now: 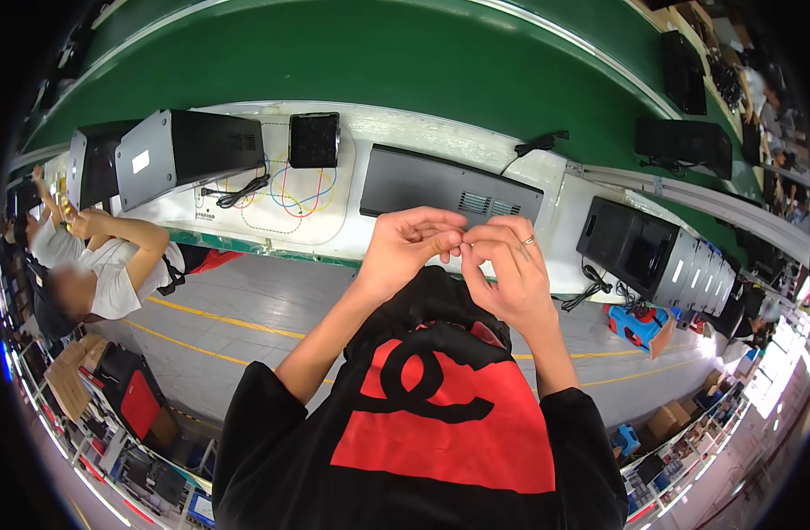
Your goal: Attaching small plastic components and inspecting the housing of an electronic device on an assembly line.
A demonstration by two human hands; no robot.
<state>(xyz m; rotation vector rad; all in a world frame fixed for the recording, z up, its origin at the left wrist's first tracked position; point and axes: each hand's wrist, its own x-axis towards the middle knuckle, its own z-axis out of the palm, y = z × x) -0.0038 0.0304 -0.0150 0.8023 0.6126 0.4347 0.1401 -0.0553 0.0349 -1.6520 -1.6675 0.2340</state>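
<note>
In front of my chest, my left hand [405, 250] and my right hand [513, 269] meet fingertip to fingertip. Both are closed in a pinch, and whatever lies between the fingers is too small to make out. A ring sits on a finger of the right hand. Just beyond my hands, a long dark grey box-shaped device [414, 181] with vent slots lies on the white bench top [361, 115]. A black power cable [542, 144] with a plug trails behind its far right corner.
On the left stand black-and-grey tower cases [202, 146], a coiled cable [244, 191] and a small black square tray [315, 140]. Several cases [630, 243] line the right side, with a blue-and-red crate [636, 327] below. A co-worker [113, 265] works at far left.
</note>
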